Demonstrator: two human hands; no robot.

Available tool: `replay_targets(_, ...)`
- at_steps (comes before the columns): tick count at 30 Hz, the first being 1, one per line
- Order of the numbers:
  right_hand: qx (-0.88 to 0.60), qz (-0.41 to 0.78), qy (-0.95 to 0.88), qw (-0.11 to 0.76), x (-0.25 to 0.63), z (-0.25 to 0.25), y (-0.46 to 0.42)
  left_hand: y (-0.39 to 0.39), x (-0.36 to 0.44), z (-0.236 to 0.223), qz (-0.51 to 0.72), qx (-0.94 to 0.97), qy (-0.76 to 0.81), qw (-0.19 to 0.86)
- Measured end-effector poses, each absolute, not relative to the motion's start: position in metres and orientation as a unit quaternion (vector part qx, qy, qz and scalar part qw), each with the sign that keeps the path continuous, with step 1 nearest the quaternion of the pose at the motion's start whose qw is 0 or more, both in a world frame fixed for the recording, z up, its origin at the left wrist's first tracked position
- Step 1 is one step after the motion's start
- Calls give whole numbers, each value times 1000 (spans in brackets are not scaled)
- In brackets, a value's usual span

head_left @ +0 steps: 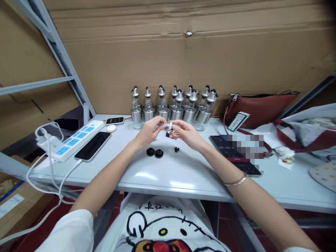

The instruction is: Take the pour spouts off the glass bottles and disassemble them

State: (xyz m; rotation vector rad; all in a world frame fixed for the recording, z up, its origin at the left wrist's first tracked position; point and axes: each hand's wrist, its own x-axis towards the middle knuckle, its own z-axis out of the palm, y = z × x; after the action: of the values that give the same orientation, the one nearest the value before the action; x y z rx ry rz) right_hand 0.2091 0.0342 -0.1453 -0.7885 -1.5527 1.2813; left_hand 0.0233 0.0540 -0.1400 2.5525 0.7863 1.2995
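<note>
Above the middle of the table, my left hand (152, 130) pinches the narrow end of a silver pourer spout (168, 125). My right hand (187, 134) is closed on the spout's wider end. A small black piece (168, 134) shows just under the right fingertips; whether those fingers hold it I cannot tell. Two round black stoppers, a left one (150, 151) and a right one (159, 153), lie on the table below the hands. To their right is a little group of black parts (176, 149). Behind my hands stand several glass-and-steel oil bottles (176, 112) with pourer tops.
On the left are a power strip (78, 140), a phone (93, 146) with a cable, a round white case (111, 128) and a small black device (114, 121). A tablet (233, 154) and a brown bag (258, 110) lie right. Cardboard (147, 52) closes off the back.
</note>
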Motion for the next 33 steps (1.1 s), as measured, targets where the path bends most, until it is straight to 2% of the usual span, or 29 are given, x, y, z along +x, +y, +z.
replay_targets(8, -329, 518, -589, 525, 202, -146, 32, 54, 26, -143, 408, 874, 261, 25)
replay_targets(16, -331, 544, -565, 524, 197, -142, 26, 56, 25, -143, 332, 892, 303, -51)
replay_targets(18, -338, 542, -570, 517, 193, -143, 24, 59, 23, -141, 335, 890, 308, -28)
replay_targets(22, -343, 495, -596, 530, 181, -146, 18, 62, 19, -132, 342, 880, 318, 82)
replay_targets(25, -350, 394, -643, 555, 175, -148, 15, 62, 17, -125, 333, 871, 331, 146)
replay_targets(27, -354, 263, -711, 548, 175, -148, 12, 61, 15, -123, 324, 866, 338, 176)
replay_targets(31, -255, -87, -873, 407, 184, -143, 11, 63, 10, -126, 293, 864, 354, 208)
replay_targets(33, -218, -199, -894, 338, 188, -141, 13, 64, 10, -128, 273, 862, 362, 226)
